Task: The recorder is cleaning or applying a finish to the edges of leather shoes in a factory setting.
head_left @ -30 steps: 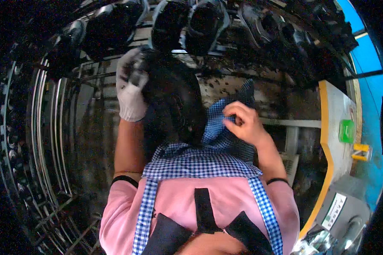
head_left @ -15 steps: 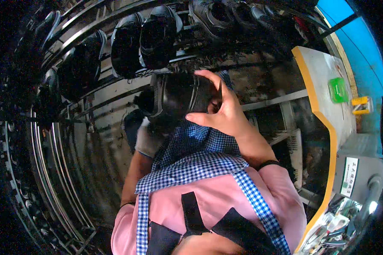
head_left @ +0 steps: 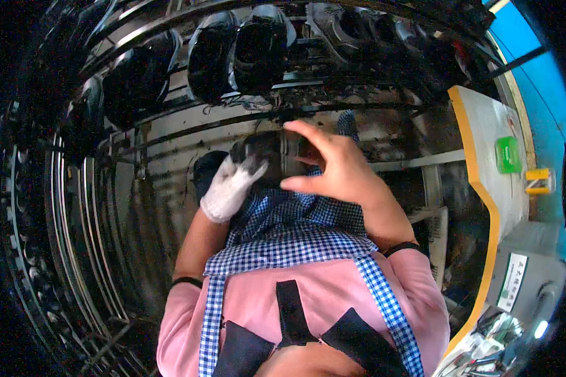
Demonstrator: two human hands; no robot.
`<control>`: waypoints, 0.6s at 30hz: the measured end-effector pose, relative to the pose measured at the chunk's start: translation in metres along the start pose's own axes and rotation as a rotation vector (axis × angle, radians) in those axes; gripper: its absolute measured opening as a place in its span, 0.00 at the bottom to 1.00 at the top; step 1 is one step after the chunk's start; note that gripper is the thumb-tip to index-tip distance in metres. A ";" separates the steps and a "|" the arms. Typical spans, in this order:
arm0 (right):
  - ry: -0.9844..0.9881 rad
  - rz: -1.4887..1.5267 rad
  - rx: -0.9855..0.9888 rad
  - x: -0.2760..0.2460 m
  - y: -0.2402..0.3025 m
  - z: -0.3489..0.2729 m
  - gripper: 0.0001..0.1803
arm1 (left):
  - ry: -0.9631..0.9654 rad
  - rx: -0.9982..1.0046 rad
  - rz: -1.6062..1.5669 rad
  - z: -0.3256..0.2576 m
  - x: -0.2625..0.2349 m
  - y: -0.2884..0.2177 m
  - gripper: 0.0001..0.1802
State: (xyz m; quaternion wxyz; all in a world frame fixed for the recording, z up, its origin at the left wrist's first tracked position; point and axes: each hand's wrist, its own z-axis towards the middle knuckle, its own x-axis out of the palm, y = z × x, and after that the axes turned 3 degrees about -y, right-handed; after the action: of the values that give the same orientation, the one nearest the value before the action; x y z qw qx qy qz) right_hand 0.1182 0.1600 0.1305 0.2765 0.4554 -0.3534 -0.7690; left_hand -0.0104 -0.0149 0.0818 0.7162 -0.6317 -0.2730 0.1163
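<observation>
Up from beneath the dark shoe [head_left: 278, 149], the gloved left hand [head_left: 233, 182] has come to its left part, fingertips too blurred to tell whether they grip. With thumb and fingers clamped across the shoe's right end, the bare right hand [head_left: 343, 166] presumably bears the weight before the checked apron [head_left: 289, 248]; the long axis seems to run left to right, toe direction unclear.
</observation>
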 end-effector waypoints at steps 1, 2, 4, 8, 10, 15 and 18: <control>-0.048 -0.028 -0.113 0.000 0.000 0.004 0.37 | 0.068 0.122 0.213 0.003 -0.003 0.005 0.17; -0.016 -0.077 -0.059 -0.010 0.008 0.002 0.27 | 0.055 0.120 0.212 -0.002 -0.003 0.009 0.17; -0.044 -0.092 -0.132 -0.007 0.003 0.000 0.24 | -0.002 -0.013 -0.064 0.001 0.023 -0.012 0.17; -0.178 -0.183 -0.248 0.005 0.004 -0.003 0.13 | -0.012 0.081 0.033 0.003 0.031 -0.008 0.16; -0.229 -0.357 -0.325 0.009 0.007 -0.006 0.09 | -0.014 0.138 0.083 0.006 0.031 -0.006 0.16; -0.258 0.375 -0.062 0.014 -0.021 -0.002 0.04 | -0.038 0.229 0.000 0.005 0.033 0.000 0.15; -0.275 0.542 0.042 0.020 -0.026 -0.004 0.03 | -0.059 0.199 0.053 0.004 0.035 -0.003 0.15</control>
State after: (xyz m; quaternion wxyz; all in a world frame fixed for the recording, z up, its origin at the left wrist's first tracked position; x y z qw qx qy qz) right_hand 0.1102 0.1598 0.0986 0.4116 0.2420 -0.5118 -0.7142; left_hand 0.0156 0.0059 0.0936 0.7637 -0.5608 -0.2643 0.1800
